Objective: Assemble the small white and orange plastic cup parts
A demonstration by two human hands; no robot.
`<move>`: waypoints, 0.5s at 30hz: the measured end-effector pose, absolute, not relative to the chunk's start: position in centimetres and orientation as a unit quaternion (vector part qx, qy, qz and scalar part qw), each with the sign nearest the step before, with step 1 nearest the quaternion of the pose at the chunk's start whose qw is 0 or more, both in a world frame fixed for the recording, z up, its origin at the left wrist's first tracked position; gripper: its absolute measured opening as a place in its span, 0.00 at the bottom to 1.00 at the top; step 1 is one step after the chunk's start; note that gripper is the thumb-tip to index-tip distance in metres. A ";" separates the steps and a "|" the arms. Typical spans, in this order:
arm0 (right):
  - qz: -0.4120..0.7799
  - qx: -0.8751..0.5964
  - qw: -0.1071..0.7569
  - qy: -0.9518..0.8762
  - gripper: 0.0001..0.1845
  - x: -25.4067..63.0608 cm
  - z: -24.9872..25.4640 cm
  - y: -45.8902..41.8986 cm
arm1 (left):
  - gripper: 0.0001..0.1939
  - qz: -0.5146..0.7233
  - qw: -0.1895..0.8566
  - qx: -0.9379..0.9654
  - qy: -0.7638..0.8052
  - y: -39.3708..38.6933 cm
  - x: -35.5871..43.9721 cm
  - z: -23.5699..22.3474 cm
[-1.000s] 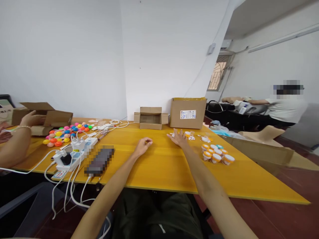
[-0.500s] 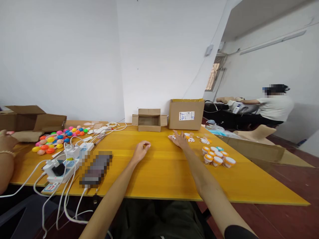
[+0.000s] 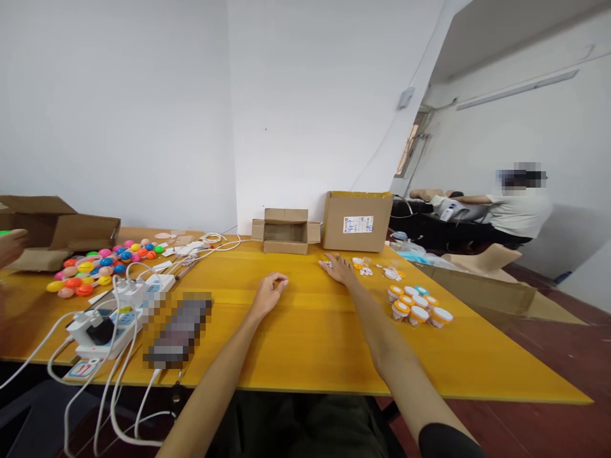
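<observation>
- Two hands over the table (image 3: 305,356); left hand (image 3: 268,296) at centre, fingers loosely curled, can't tell if gripping anything.
- Right hand (image 3: 340,270) right of centre, palm down, fingers partly spread over small pieces (image 3: 328,263), likely keeping them together; grip unclear.
- Jars (image 3: 419,314) lower right, bunched upright, probably for stability.
- Open box (image 3: 286,246) upper centre, flaps out, leaving its mouth accessible.
</observation>
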State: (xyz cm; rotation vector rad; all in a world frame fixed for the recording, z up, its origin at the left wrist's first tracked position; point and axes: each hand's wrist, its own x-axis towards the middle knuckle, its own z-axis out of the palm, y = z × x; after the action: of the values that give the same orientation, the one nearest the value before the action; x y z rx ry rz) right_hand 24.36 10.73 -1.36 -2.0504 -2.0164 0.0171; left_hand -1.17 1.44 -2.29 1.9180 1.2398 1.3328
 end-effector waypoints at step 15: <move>0.042 -0.622 0.166 -0.764 0.23 23.2 -1.5 9.1 | 0.08 0.490 0.268 0.702 0.443 2.3 -1.1 -2.5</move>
State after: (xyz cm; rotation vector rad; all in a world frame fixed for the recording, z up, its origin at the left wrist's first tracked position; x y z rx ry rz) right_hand 23.21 9.14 -1.53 -1.7721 -2.1753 0.1195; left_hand -1.14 2.28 -2.51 1.8925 1.1944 1.3208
